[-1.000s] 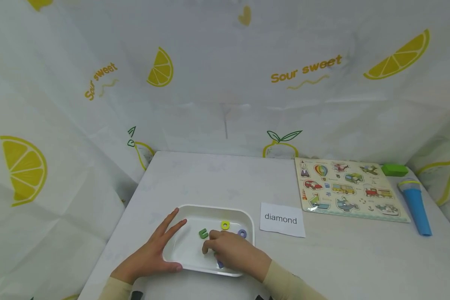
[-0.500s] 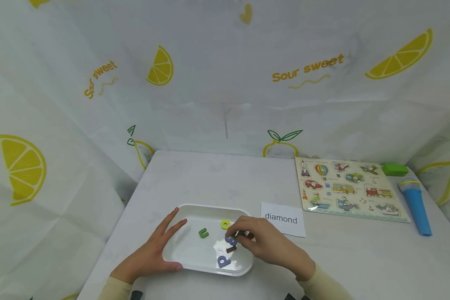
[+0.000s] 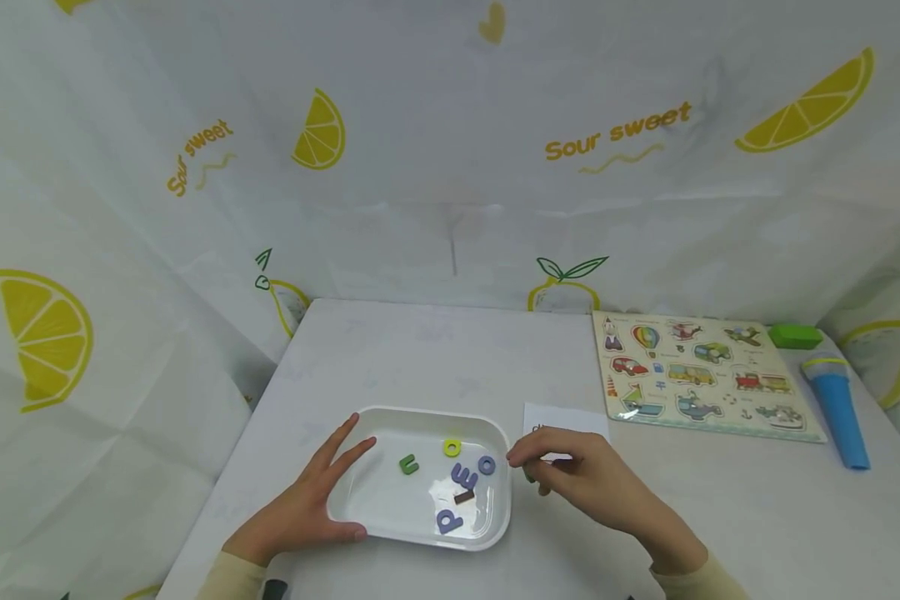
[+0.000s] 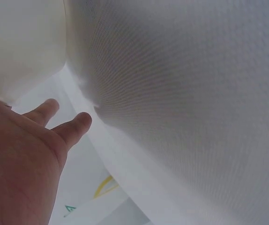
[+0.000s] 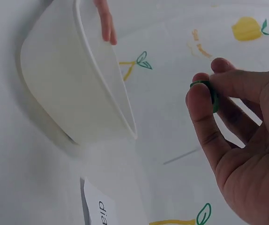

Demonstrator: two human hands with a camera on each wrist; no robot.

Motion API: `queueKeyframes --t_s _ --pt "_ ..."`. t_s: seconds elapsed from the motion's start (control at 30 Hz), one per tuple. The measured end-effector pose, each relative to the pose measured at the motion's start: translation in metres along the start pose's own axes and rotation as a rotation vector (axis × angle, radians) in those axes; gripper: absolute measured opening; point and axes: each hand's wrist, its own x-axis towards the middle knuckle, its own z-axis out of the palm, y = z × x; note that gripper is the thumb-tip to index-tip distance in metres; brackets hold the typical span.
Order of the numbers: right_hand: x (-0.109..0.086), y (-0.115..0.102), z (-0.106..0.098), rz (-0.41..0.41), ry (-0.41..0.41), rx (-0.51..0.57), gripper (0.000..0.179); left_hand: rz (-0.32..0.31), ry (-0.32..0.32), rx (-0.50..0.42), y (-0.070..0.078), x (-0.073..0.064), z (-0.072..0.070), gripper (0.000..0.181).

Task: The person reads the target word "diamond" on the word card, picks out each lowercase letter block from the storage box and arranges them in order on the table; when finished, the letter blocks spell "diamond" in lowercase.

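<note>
My right hand hovers just right of the tray's rim, over the word card. Between thumb and fingertips it pinches a small green toy letter, mostly covered by the fingers; a dark patch also shows beneath the fingers in the head view. My left hand lies along the left end of the white tray, fingers straight and spread, thumb at the near rim. Inside the tray lie a green n, a yellow letter, a purple o, a purple m, a brown bar-shaped piece and another purple letter.
The white "diamond" card is partly hidden beneath my right hand. At the back right lie a picture puzzle board, a green block and a blue toy microphone. A lemon-print curtain surrounds the table.
My right hand has risen from among the letters and moved right, past the tray's rim, carrying the green letter. The purple o and m now show uncovered. My left hand has stayed put.
</note>
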Motion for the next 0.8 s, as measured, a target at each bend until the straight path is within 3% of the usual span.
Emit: queueKeyframes --t_s 0.1,0.2,0.37,0.63,0.8 --pt "-0.006 -0.001 -0.002 0.122 0.058 -0.009 0.016 -0.001 0.000 0.005 0.000 0.000 0.000 0.108" --pt "-0.011 -0.002 -0.002 0.186 0.116 -0.031 0.016 -0.007 -0.001 -0.003 0.001 0.000 0.000 0.108" --pt "-0.019 0.002 -0.002 0.182 0.162 -0.029 0.022 -0.013 -0.005 -0.014 0.002 0.000 -0.001 0.108" --pt "-0.026 0.020 0.000 0.181 0.138 0.016 0.040 -0.024 -0.017 -0.021 0.003 0.001 -0.002 0.110" --pt "-0.026 0.033 0.007 0.252 0.167 -0.092 0.040 -0.054 -0.030 -0.022 0.003 0.002 -0.003 0.110"
